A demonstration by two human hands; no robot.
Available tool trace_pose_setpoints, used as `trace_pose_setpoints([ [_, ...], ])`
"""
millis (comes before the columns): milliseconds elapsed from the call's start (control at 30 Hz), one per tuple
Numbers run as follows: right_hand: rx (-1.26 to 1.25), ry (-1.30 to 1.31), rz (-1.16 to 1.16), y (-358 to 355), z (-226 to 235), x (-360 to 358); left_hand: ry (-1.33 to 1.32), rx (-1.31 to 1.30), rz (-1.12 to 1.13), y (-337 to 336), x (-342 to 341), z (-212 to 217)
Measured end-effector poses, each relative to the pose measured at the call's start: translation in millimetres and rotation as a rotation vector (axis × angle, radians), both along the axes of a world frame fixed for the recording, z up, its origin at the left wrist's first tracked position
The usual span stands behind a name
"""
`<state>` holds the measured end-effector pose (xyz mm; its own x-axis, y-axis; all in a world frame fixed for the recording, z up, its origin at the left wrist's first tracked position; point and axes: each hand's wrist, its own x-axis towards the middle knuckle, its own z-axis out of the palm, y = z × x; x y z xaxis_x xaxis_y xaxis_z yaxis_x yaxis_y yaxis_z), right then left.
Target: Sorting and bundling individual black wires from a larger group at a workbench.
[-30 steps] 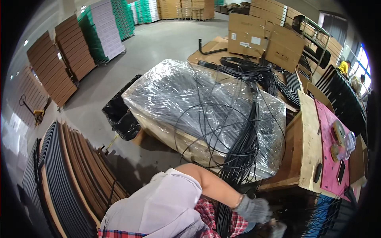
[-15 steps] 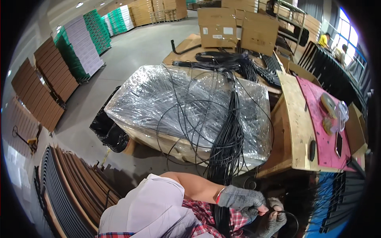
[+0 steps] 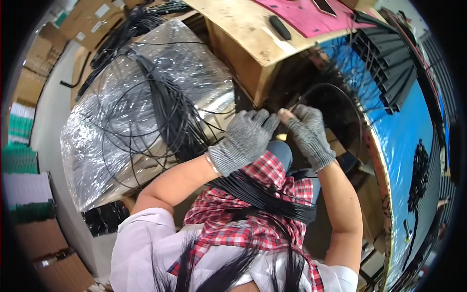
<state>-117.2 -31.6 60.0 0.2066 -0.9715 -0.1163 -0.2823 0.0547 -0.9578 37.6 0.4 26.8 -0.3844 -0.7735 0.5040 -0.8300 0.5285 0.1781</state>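
Two grey-gloved hands met close together: the left hand (image 3: 245,138) curled beside the right hand (image 3: 307,134), whose fingers pinched a thin black cable (image 3: 296,103). A bundle of black cables (image 3: 265,194) lay across the lap, hemmed between the plastic-wrapped pallet (image 3: 126,117) and the wooden bench edge (image 3: 253,73), with little free room.

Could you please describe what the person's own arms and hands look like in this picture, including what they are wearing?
Both hands wear grey knitted work gloves with ribbed cuffs: the left hand and the right hand. On the right glove one fingertip is open, leaving the finger end bare. The forearms are uncovered, and short pale lilac sleeves cover the upper arms.
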Motion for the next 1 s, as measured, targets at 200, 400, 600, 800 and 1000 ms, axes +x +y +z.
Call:
trace_pose_setpoints([
  [200, 0.395, -0.306, 0.161, 38, -36, -20, 0.344, 0.667, -0.276, 29, 7, 8],
  [400, 0.106, -0.274, 0.197, 55, -26, -20, 0.56, 1.31, -0.267, 20, 17, 30],
  [600, -0.913, 0.425, 0.907, 58, -45, -39, 0.593, 1.246, -0.638, 44, 14, -4],
  [800, -0.363, -0.091, 0.489, 71, -29, -44, 0.511, 0.873, -0.724, 38, 8, 39],
  [1000, -0.118, -0.55, -0.173, 83, -25, -35, 0.662, 1.607, -0.296, 29, 5, 48],
])
